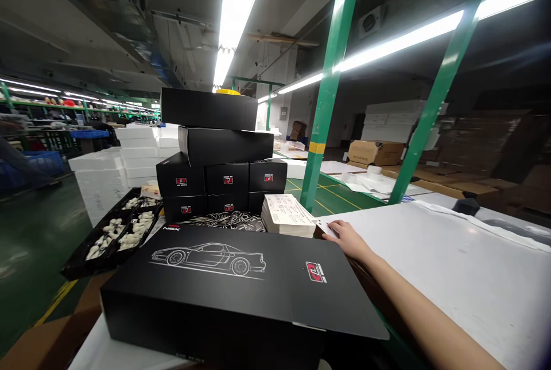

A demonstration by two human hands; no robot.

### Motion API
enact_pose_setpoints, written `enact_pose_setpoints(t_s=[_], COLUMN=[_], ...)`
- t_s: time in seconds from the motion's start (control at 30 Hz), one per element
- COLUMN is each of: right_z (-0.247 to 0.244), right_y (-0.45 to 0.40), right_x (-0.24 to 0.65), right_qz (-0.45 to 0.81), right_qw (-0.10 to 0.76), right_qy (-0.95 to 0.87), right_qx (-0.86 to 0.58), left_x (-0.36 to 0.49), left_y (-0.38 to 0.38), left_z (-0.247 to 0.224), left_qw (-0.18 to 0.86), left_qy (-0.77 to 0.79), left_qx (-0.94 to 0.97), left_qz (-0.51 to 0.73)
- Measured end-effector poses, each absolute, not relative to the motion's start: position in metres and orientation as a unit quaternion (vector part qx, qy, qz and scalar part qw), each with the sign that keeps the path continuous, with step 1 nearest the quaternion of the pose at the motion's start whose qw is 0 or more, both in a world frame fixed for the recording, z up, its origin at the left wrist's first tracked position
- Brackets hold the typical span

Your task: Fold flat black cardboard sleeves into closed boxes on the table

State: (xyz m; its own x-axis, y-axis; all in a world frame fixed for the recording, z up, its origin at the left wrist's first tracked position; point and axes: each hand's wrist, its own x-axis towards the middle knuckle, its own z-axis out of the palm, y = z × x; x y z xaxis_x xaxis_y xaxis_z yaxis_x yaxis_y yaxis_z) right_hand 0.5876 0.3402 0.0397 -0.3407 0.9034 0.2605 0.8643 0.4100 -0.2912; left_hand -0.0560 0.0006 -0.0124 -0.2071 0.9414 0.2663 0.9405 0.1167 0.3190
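Head view: black box (241, 295) lies long axis left-right. Right hand (349, 239), the nearer, at its far right corner, fingers bent over white card (326, 228); pinch or not, can't tell. Left hand out of sight.

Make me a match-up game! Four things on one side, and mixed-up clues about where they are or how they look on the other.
Things
1. Big box
2. Paper stack
3. Long tray
4. Right hand

Clues
A. Holding lots of little white pieces
B. Reaching past the far right corner of the box with the car drawing
C. Black, with a car drawn in white lines
D. Whitish, with printing on top

Right pairs: 1-C, 2-D, 3-A, 4-B
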Motion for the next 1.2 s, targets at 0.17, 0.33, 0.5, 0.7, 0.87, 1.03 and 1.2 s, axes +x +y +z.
enact_pose_setpoints(t_s=[0.17,0.33,0.5,0.7,0.87,1.03,1.2], right_z=[0.039,0.039,0.039,0.039,0.039,0.041,0.041], right_y=[0.341,0.341,0.341,0.341,0.34,0.339,0.339], right_x=[0.588,0.588,0.587,0.588,0.587,0.587,0.587], right_qz=[0.046,0.044,0.044,0.044,0.045,0.046,0.048], right_qw=[0.19,0.186,0.186,0.189,0.188,0.188,0.189], right_qy=[-0.817,-0.817,-0.818,-0.818,-0.818,-0.819,-0.817], right_qx=[-0.543,-0.544,-0.543,-0.542,-0.541,-0.54,-0.543], left_x=[-0.066,-0.063,-0.049,-0.029,-0.012,-0.006,-0.015], left_y=[0.002,0.002,0.001,-0.004,-0.008,-0.009,-0.007], left_z=[-0.019,-0.023,-0.018,0.004,0.02,0.026,0.019], left_qw=[-0.007,-0.02,-0.03,-0.049,-0.057,-0.059,-0.069], left_qy=[0.747,0.759,0.77,0.776,0.779,0.783,0.782], left_qx=[0.635,0.621,0.604,0.596,0.594,0.589,0.585], left_qz=[0.197,0.194,0.203,0.199,0.19,0.191,0.204])
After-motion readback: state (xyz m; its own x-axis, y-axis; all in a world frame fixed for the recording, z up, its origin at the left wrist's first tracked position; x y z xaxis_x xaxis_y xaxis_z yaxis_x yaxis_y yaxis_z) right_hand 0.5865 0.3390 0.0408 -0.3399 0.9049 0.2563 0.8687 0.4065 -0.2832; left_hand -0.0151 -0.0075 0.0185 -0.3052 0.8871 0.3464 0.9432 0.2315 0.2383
